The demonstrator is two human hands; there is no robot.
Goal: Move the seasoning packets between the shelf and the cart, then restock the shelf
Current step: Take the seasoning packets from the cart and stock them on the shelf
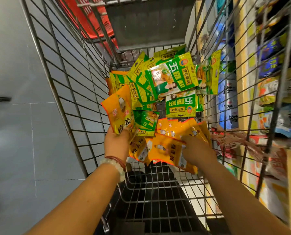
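Orange packet (120, 111) — pinched in left fingers (126, 133) | right fingers (185, 139) touching another (cart)

Fig.: 1 wire cart (60, 85); 2 hands, left hand (116, 143) & right hand (198, 150); 2 packet kinds, orange packets (165, 150) approx. 8 visible, green packets (171, 75) approx. 10, overlaps prevent exact count; 1 red basket (92, 22).

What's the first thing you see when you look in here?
A bright heap of shiny green and yellow seasoning packets fills the far end of the grey wire shopping cart, with flat orange packets piled nearer. The left hand, with a pale bead bracelet on its wrist, holds up one orange packet, while the right hand presses on the orange pile.
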